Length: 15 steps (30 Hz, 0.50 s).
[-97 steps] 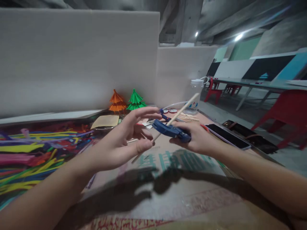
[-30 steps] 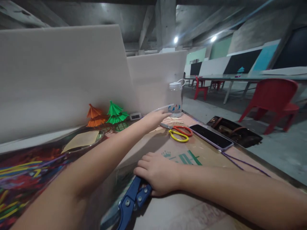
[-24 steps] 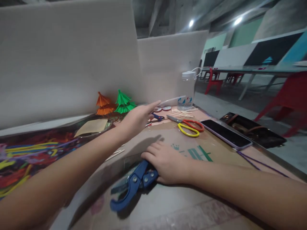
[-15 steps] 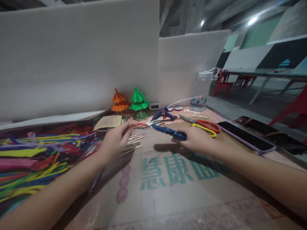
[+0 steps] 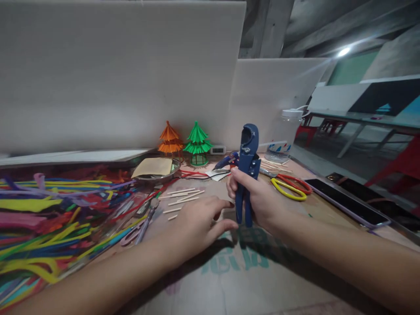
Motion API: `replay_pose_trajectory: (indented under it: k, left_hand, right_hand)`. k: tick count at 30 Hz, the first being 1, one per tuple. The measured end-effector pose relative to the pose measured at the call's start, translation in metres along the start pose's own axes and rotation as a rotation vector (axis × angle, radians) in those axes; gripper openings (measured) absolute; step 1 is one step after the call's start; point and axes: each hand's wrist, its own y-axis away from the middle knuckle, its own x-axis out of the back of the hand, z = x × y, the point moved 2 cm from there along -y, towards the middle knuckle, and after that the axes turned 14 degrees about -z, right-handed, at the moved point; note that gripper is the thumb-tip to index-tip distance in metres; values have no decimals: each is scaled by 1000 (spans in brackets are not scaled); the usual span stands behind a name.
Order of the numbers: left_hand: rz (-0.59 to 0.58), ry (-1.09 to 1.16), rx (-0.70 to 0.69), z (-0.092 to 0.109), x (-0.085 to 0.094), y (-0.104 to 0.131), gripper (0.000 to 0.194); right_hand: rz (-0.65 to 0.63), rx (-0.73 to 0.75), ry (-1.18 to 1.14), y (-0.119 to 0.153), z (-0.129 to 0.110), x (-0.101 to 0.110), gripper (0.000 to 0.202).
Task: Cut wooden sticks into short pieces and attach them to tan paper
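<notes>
My right hand is wrapped round a dark blue hand tool, which stands upright with its curved head up and its handles pointing down. Close by on the left, my left hand has its thumb and fingers apart, fingertips near the tool's handles, with nothing held. Several pale wooden sticks lie on the cardboard surface beyond my left hand. Behind the tool, a blue glue gun rests by a small white sheet.
Coloured pipe cleaners cover the left side. At the back are a metal bowl, an orange tree and a green tree. Scissors, a phone and a bottle are on the right.
The blue tool has gone from lying nearly level to upright in my right hand. My left hand has moved right and nearer, away from the back of the sticks. The view has shifted slightly.
</notes>
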Motion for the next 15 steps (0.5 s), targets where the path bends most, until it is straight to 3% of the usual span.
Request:
replay_pose_trajectory:
  k: [5, 8, 12, 15]
  left_hand:
    - [85, 16, 18, -7, -9, 8, 36]
    - [79, -130, -34, -5, -4, 10, 39]
    - [-10, -307, -42, 0, 0, 11, 37]
    - [-97, -253, -6, 3, -5, 11, 36]
  right_hand:
    - [-30, -65, -75, 0, 4, -12, 48]
    - [-8, -41, -103, 1, 5, -12, 46]
    - [10, -30, -118, 1, 10, -8, 44]
    - [93, -26, -155, -1, 11, -4, 45]
